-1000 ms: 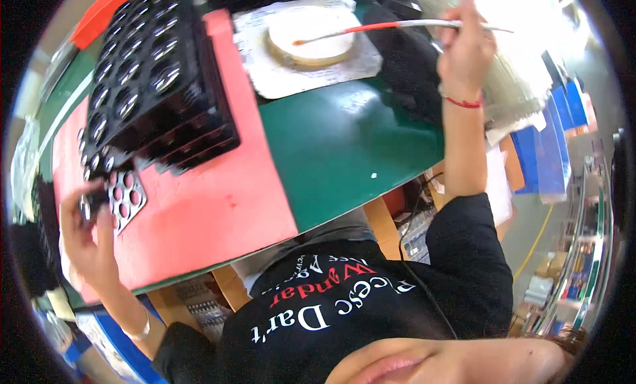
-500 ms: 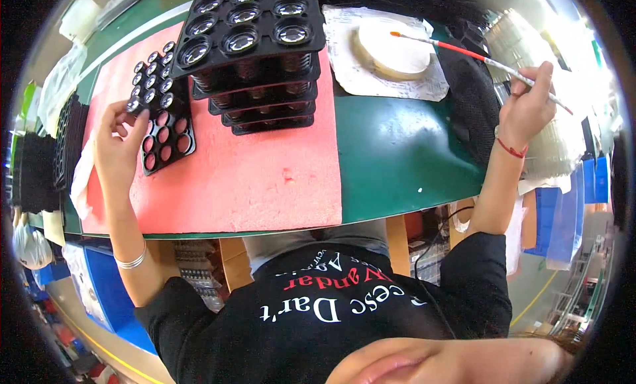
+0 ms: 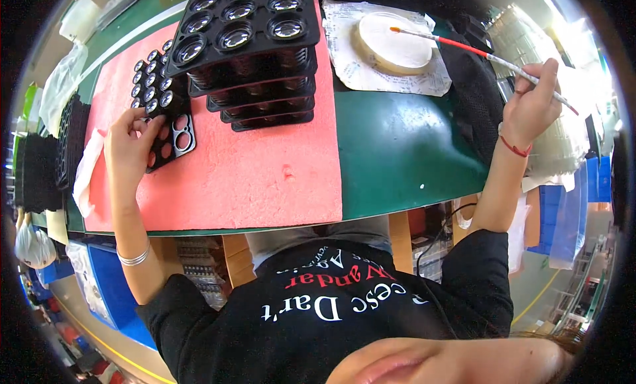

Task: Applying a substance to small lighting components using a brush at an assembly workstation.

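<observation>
My left hand is closed, thumb and fingertips pinching a small black-rimmed lens at the near end of the rows in a black holed tray. More lenses stand upright in columns beyond it. Several holes nearest me have no lens, and my fingers partly cover them. Over on the right, my right hand grips a thin paintbrush with a red and white handle. Its orange-brown bristles hang over a round whitish dish, though I cannot tell whether they touch it.
A tall stack of black trays with larger lenses stands right of the small tray on a pink foam mat. The dish rests on a printed white sheet. Dark mesh and stacked clear trays lie by my right arm.
My left hand has shifted a little right, from a lens in the left column to one in the middle column. My right hand still holds the paintbrush, almost in place.
</observation>
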A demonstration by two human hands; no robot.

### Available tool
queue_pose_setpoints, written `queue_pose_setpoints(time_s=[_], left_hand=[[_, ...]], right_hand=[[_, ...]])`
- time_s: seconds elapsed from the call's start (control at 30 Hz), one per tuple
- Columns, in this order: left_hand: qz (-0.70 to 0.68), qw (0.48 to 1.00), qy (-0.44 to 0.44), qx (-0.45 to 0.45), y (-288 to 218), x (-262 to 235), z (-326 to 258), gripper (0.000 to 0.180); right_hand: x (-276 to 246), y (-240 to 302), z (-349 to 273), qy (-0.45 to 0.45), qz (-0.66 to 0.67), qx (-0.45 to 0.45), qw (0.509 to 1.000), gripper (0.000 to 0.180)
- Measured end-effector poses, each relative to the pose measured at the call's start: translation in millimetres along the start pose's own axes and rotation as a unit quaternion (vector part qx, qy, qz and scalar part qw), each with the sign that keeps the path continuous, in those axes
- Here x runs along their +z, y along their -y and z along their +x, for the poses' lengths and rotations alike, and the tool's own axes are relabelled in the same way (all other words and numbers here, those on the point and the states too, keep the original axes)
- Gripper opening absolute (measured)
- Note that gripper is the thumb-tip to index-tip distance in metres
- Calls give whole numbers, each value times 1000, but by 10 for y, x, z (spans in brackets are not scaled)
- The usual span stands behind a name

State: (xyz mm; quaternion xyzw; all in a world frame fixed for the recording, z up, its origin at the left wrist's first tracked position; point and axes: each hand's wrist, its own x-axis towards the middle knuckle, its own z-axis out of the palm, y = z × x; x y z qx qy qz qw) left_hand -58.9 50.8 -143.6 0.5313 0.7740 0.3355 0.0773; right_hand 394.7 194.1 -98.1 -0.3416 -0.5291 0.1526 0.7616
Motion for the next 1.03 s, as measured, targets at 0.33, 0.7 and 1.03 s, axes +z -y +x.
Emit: queue_pose_setpoints(time_s=[0.33, 0.7, 1.03], left_hand=[[-34, 999, 4, -20, 36, 14, -4, 19], [80, 997, 3, 5, -63, -143, -30, 23], [29, 959, -113, 257, -1134, -407, 542, 28]], right_hand=[[-34, -18, 19, -4, 14, -2, 1000, 36], [-3, 22, -12, 9, -5, -22, 1000, 37], [-72, -60, 6, 16, 13, -6, 1000, 36]])
